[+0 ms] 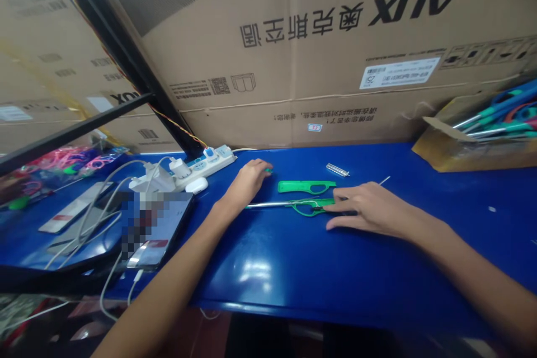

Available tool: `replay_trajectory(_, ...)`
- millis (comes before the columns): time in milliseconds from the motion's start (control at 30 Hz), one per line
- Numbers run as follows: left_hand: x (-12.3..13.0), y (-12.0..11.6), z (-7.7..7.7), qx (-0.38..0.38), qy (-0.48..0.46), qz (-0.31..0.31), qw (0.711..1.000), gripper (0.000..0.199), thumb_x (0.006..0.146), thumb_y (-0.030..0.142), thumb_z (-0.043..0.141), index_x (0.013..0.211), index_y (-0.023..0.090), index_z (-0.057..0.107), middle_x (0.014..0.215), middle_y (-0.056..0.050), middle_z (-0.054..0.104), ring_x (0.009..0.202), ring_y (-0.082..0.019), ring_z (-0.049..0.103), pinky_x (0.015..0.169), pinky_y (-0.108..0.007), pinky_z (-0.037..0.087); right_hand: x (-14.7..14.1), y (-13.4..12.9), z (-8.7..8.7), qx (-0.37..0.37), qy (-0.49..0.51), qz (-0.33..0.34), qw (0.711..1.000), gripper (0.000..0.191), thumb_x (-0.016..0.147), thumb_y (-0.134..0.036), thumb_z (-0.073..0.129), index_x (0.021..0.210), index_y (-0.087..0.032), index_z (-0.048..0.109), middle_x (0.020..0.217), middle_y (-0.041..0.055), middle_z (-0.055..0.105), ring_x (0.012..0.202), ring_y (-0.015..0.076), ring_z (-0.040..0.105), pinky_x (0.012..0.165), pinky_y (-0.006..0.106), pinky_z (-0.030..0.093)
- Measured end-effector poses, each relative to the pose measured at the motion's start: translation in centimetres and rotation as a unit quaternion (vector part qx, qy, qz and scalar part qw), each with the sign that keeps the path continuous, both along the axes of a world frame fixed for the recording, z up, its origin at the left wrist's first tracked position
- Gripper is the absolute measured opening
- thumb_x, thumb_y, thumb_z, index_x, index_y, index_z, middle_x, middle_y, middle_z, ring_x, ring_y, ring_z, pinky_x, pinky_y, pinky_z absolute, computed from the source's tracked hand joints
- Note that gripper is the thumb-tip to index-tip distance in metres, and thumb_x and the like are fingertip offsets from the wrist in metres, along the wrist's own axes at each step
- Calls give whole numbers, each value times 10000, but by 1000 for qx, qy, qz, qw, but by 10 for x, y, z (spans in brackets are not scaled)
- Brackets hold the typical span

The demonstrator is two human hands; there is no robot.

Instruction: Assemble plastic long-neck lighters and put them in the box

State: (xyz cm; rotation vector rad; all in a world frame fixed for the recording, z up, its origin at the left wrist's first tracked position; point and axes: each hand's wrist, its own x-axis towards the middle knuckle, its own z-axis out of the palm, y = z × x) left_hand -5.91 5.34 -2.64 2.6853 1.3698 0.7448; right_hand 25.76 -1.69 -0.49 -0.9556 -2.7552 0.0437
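Note:
The opened body of a green long-nosed lighter (pixel 289 204) lies flat on the blue table, its silver tube pointing left. A thin white wire and a small black part show in its handle. My right hand (pixel 369 207) rests over the handle end, fingers spread, fingertips touching the black part and the green shell. Just beyond lies the loose other half of the green shell (pixel 289 186). My left hand (pixel 250 179) is past the tube's tip, its fingers curled around a small green part (pixel 269 170) at the fingertips. A small silver metal piece (pixel 338 170) lies behind the shells.
At the right back stands an open cardboard box (pixel 448 154) of similar lighters. A white power strip (pixel 210 165) with chargers, a white earbud case (pixel 197 185) and a phone (pixel 168 229) with cables lie left. A large carton (pixel 319 84) walls the back; a black metal frame (pixel 126 61) rises left.

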Motion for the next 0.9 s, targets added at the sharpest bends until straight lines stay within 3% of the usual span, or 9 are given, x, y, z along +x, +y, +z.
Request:
replay_trajectory(167,19,-22,16,-9,-170,-68,983,200,1007,196,530,1190,188,612,1128,-67,667,830,-143,684,784,-281,546,-1,5,5,-50,-6,12,999,464,955,-610,508,1091,-255,772,867,36,738,737,179,678,539,281,372)
replay_trajectory(267,31,-32,20,-22,-195,-109,975,183,1024,217,506,1158,172,621,1077,-65,675,783,-126,667,806,-280,532,-4,9,13,-69,-18,38,997,458,949,-619,513,983,-254,787,802,25,734,727,170,676,555,269,388)
replay_trajectory(333,38,-39,21,-39,-203,-128,970,189,1033,231,491,1137,170,637,1067,-67,692,885,-151,673,871,-296,517,-7,12,12,-21,-9,45,999,453,943,-620,526,980,-250,786,814,30,746,724,172,684,554,266,396)
replay_trajectory(467,52,-54,21,-114,-261,-114,952,218,1037,252,474,1184,181,618,1090,-65,707,990,-172,666,903,-295,499,-16,6,-2,127,100,1,987,466,985,-533,517,1264,-195,674,900,52,756,685,156,683,543,260,431)
replay_trajectory(533,62,-62,18,-179,-293,-122,931,225,1029,278,490,1199,185,604,1045,-54,721,906,-162,671,849,-283,506,-23,-1,-10,152,160,-21,975,459,990,-483,537,1299,-156,627,895,57,746,686,146,680,573,255,468)
replay_trajectory(667,77,-72,8,-296,-371,-122,872,274,1000,331,551,1222,171,557,914,-42,721,657,-116,591,671,-246,483,-36,-12,-16,148,229,-22,962,202,982,-327,588,1086,-171,663,889,40,741,708,129,683,644,241,499)
replay_trajectory(800,78,-73,6,-349,-434,-131,820,341,964,326,618,1246,163,519,874,-32,704,622,-101,567,635,-235,473,-34,-15,-12,122,226,-32,966,143,967,-306,613,1012,-181,666,866,23,728,708,128,678,620,240,474)
replay_trajectory(867,75,-72,10,-346,-406,-143,834,309,980,340,595,1224,159,540,875,-39,714,625,-108,594,656,-251,494,-30,-15,-10,100,231,-40,967,139,971,-305,607,1017,-190,669,877,17,726,715,124,675,618,237,465)
replay_trajectory(900,73,-71,12,-323,-373,-149,857,289,994,350,573,1214,163,558,911,-51,725,661,-122,625,689,-268,510,-28,-15,-10,88,237,-47,966,137,974,-305,602,1017,-193,669,879,13,724,714,120,671,622,237,464)
